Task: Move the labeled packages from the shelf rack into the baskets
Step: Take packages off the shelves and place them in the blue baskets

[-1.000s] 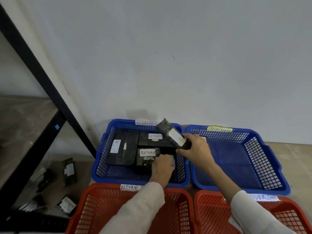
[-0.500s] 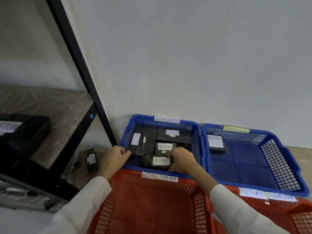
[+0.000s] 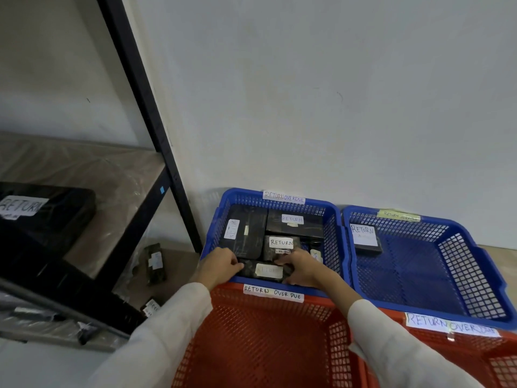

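Now your left hand and right hand each pinch one end of the package, low against the blue basket's near wall. Seat it flat, label up, then release both ends together.

Dim, even, cool illumination; no source is visible. The wall renders flat grey-blue, and tones turn darker and warmer toward 10 o'clock. A soft shadow falls on the wall just behind the left blue basket. Wide-angle distortion slants the shelf rack post. A faint sheen marks the plastic film on the shelf. The black package at 9 o'clock is blurred, and the front package bears a washed-out, illegible label.
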